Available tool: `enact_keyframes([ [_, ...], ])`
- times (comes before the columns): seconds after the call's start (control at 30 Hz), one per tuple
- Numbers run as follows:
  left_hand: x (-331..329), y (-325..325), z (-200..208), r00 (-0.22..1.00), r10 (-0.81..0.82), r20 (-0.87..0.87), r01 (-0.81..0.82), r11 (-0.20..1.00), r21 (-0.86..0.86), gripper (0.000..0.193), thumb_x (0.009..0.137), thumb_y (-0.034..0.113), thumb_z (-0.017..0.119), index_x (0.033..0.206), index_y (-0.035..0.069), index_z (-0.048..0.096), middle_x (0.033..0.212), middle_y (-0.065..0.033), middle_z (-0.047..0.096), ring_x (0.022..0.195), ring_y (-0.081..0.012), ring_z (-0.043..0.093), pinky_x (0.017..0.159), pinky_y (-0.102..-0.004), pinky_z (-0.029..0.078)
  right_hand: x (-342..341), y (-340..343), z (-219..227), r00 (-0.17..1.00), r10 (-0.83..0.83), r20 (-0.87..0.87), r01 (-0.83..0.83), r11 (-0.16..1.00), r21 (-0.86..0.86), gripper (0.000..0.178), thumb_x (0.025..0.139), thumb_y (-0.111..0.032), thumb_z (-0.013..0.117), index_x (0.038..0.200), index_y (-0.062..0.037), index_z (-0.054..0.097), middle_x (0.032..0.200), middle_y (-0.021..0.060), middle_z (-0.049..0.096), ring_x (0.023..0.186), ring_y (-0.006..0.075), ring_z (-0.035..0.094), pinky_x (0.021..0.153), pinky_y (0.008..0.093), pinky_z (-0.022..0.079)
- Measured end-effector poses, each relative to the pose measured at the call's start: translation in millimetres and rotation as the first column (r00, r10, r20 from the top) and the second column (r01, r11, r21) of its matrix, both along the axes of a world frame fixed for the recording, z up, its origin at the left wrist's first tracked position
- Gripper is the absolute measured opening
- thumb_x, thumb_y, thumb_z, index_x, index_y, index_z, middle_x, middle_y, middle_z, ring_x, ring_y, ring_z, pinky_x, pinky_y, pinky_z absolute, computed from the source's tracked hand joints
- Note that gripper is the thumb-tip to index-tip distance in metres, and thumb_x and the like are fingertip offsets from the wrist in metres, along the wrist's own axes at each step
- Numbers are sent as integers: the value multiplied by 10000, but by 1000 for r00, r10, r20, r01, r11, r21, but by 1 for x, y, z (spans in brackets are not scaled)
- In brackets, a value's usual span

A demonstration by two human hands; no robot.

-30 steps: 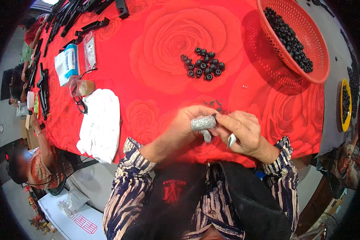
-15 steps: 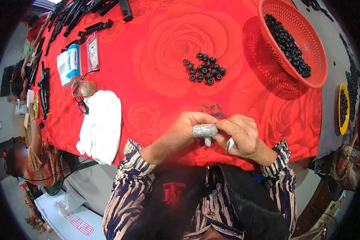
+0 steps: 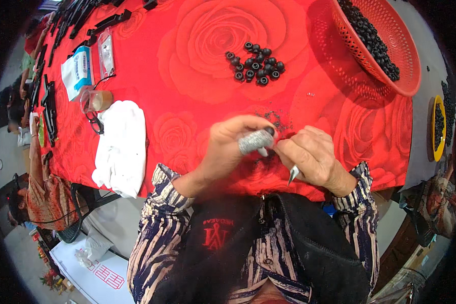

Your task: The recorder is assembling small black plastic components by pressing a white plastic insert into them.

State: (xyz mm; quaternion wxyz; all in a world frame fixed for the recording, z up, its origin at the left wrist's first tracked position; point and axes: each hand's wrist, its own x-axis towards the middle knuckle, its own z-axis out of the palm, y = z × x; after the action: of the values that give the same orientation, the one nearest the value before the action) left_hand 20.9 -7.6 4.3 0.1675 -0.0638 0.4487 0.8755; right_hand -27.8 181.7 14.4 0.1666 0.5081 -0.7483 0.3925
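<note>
My left hand (image 3: 227, 138) is closed in a pinch on a small black round bead-like part (image 3: 270, 130). One of its fingers wears a speckled grey wrapping (image 3: 255, 142). Close beside it on the right, my right hand (image 3: 311, 154) has its fingers curled around a small blade (image 3: 293, 173), whose pale metallic end sticks out below the fist. The rest of the blade is hidden by the fingers. Dark shavings (image 3: 278, 119) lie on the red cloth just beyond my hands. Farther off sits a loose cluster of similar black round parts (image 3: 256, 65).
A red perforated basket (image 3: 408, 76) of black parts stands at the far right, with a yellow tray (image 3: 443, 139) beyond it. On the left are a white cloth (image 3: 119, 152), a plastic cup (image 3: 100, 101), a blue-white packet (image 3: 77, 73) and long black parts (image 3: 49, 109). A person (image 3: 53, 200) sits at left.
My hands have drawn slightly apart, and my left hand has tilted so the black round part shows at its fingertips. The whole view has shifted a little.
</note>
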Motion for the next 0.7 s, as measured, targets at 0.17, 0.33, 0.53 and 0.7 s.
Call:
enact_keyframes([
  [0.17, -1, 1, 0, 998, 56, -38, -58, 997, -44, 198, 829, -17, 617, 1026, -34, 611, 943, -81, 614, 821, -128, 612, 686, -249, 523, -4, 9, 13, 971, -65, 231, 48, 996, 79, 273, 743, -108, 696, 966, 1, 582, 686, 77, 545, 518, 221, 537, 455, 329, 423],
  [0.33, 3, -1, -5, 981, 27, -192, -56, 987, -149, 231, 795, -39, 641, 1025, -19, 622, 980, -81, 589, 857, -119, 569, 727, -235, 491, -10, 9, 31, 704, -119, 700, 29, 990, 139, 262, 813, -134, 610, 1029, -7, 532, 807, 133, 587, 678, 295, 611, 597, 346, 476],
  [0.53, 2, 1, -2, 979, -19, -204, -13, 988, -155, 244, 790, -31, 649, 1031, -14, 621, 978, -73, 569, 881, -114, 538, 756, -238, 454, -12, 9, 18, 657, -22, 754, -5, 999, 34, 220, 828, -72, 535, 1025, 27, 534, 825, 142, 542, 698, 241, 569, 595, 326, 437],
  [0.7, 2, 2, -3, 980, -29, -195, 3, 991, -132, 245, 796, -28, 646, 1039, -15, 614, 949, -68, 562, 869, -113, 540, 734, -231, 459, -9, 6, 18, 692, -95, 715, 19, 993, 114, 231, 790, -14, 581, 1014, 30, 551, 749, 119, 508, 611, 214, 527, 535, 315, 402],
])
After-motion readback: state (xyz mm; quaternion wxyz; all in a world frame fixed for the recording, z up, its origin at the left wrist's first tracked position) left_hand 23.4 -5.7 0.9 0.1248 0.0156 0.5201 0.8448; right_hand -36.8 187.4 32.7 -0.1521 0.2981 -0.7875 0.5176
